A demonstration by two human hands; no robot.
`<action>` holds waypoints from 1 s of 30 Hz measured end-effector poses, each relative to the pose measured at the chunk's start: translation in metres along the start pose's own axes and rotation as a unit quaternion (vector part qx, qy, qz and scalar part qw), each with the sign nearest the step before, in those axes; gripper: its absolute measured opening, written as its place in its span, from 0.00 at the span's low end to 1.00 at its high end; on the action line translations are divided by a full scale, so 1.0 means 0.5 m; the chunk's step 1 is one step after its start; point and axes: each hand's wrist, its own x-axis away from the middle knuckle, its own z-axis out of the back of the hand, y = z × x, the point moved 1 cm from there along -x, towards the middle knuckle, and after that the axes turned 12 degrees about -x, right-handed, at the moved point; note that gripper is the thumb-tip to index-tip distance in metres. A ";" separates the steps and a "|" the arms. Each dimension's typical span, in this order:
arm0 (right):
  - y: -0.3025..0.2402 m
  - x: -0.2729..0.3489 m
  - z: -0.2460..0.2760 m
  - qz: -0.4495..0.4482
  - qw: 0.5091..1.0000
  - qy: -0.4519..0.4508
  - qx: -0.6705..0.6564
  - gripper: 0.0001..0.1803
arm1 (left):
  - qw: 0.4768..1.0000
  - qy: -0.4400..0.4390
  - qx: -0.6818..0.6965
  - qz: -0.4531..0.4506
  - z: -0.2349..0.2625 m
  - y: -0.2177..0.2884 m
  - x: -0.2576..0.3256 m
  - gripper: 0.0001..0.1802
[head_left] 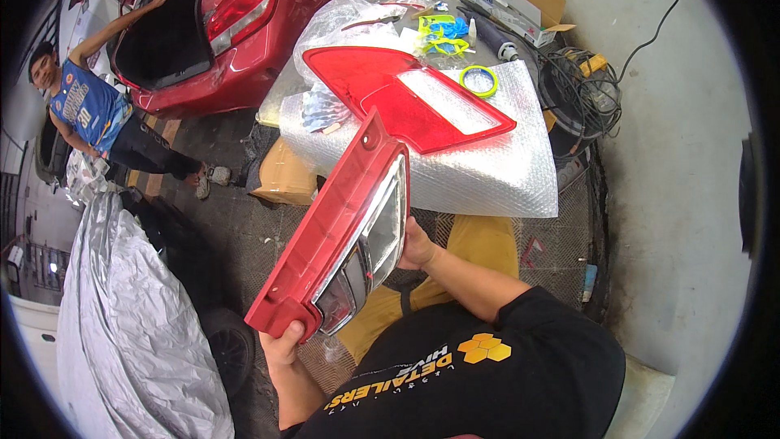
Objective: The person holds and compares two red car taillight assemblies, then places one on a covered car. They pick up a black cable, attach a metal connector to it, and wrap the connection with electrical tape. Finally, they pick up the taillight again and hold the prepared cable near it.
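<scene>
Held up close under the head camera, a red tail-light unit (345,236) rested in both hands: the left hand (284,345) gripped its lower corner with fingers curled around the red edge, and the right hand (417,248) clasped its inner side near the clear lens. Beyond the hands, a second red lamp (406,97) lay on bubble wrap (487,171), while farther left a red car (219,32) stood with its boot open beside another person (97,114), so fitting seemingly remained undone.
</scene>
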 end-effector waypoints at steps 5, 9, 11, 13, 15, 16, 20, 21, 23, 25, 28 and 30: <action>-0.003 -0.009 0.027 0.001 1.000 -0.020 -0.008 0.55 | 0.999 0.002 0.004 -0.032 -0.004 -0.005 -0.008 0.45; 0.009 -0.007 0.055 -0.025 0.999 0.010 -0.034 0.52 | 1.000 0.010 -0.004 0.005 0.019 -0.024 -0.001 0.47; 0.017 -0.010 0.043 -0.014 0.999 0.035 -0.015 0.54 | 0.999 0.045 -0.014 -0.024 0.001 -0.019 -0.002 0.47; 0.017 -0.012 0.061 -0.021 0.998 -0.031 -0.057 0.51 | 0.999 0.030 -0.021 -0.023 0.005 -0.026 -0.009 0.47; 0.016 -0.010 0.045 -0.016 0.998 -0.022 -0.051 0.52 | 0.999 0.033 -0.028 -0.019 0.001 -0.020 -0.011 0.48; 0.013 -0.010 0.038 -0.013 0.999 -0.018 -0.048 0.52 | 0.999 0.036 -0.029 -0.019 -0.006 -0.019 -0.011 0.48; 0.007 -0.004 0.038 -0.003 0.999 -0.005 -0.037 0.52 | 0.999 0.039 -0.035 -0.011 -0.030 -0.002 -0.016 0.49; 0.005 -0.002 0.042 -0.004 0.999 0.002 -0.037 0.52 | 0.999 0.035 -0.032 -0.012 -0.038 0.006 -0.018 0.49; 0.002 0.002 0.042 -0.005 0.999 0.008 -0.036 0.52 | 0.999 0.027 -0.028 -0.012 -0.052 0.021 -0.022 0.49; -0.004 0.004 0.036 -0.004 0.999 0.008 -0.038 0.52 | 0.999 0.019 -0.032 0.004 -0.045 0.008 -0.023 0.49; -0.009 0.008 0.035 0.009 0.999 0.031 -0.012 0.53 | 1.000 0.016 -0.012 0.010 -0.045 0.002 -0.023 0.49; -0.012 0.011 0.037 0.000 1.000 0.019 -0.017 0.53 | 1.000 0.014 -0.003 0.014 -0.043 0.001 -0.021 0.48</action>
